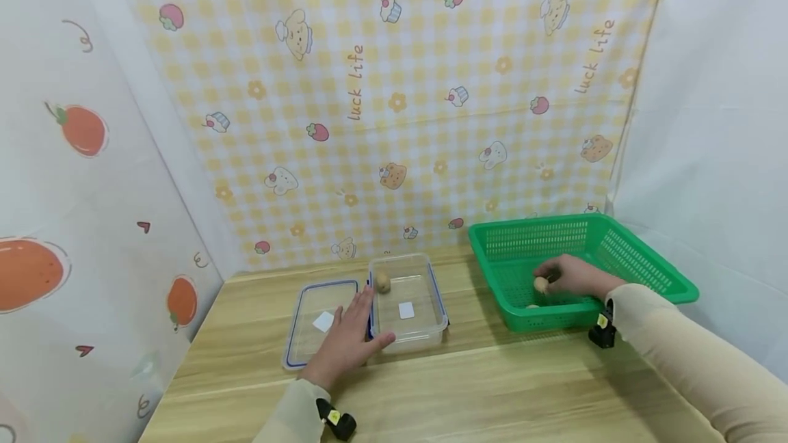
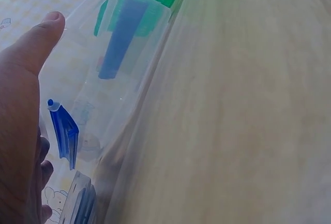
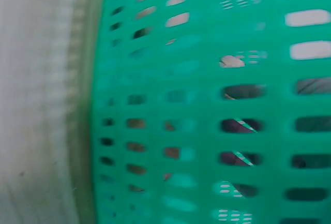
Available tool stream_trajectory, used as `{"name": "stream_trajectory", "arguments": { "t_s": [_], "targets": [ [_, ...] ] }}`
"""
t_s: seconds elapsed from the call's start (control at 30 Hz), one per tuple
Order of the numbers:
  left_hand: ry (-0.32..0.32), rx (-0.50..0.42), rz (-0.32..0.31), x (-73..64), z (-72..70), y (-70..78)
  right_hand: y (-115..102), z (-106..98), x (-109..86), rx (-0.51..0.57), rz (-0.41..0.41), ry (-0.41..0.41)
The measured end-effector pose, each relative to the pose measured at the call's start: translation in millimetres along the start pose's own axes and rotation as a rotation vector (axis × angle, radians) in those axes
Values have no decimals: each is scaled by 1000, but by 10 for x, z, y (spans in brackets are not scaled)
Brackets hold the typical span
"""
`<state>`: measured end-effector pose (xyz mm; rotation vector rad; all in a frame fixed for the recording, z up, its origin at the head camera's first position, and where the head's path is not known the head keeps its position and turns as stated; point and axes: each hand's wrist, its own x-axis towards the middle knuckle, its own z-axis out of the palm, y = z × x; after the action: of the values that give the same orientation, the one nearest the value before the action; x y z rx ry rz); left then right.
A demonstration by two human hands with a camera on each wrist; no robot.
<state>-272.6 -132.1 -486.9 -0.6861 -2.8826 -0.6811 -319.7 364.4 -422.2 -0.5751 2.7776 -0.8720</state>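
Observation:
My right hand (image 1: pixel 572 275) reaches into the green basket (image 1: pixel 522 320) and pinches a small round tan potato (image 1: pixel 541 284) between thumb and fingers. Part of another tan piece (image 1: pixel 532 306) shows below it, just behind the basket's near wall. My left hand (image 1: pixel 347 340) lies with fingers extended along the left side of the clear plastic box (image 1: pixel 409 344), its thumb over the near corner. One potato (image 1: pixel 383 283) sits in the box's far left corner. From the right wrist, the slotted basket wall (image 3: pixel 207 79) covers most of the hand.
Left of the box a clear lid (image 1: pixel 295 333) with a blue seal lies flat on the wooden table (image 1: pixel 468 388). Blue latches (image 2: pixel 121 38) stick out from the box's sides. A patterned cloth (image 1: pixel 369 156) hangs behind the table, with white sheets at both sides.

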Motion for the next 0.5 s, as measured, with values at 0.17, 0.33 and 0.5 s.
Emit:
{"name": "stream_trajectory", "arguments": {
  "t_s": [0.17, 0.33, 0.5],
  "targets": [
    [6, 2, -6, -1, 26, -9, -113, -86, -21, 83, 0, 30],
    [18, -18, -3, -5, 42, -11, -237, -159, -14, 118, -6, 57],
    [31, -19, 3, 4, 69, -40, -319, -173, 27, 211, 5, 67]
  ]
}}
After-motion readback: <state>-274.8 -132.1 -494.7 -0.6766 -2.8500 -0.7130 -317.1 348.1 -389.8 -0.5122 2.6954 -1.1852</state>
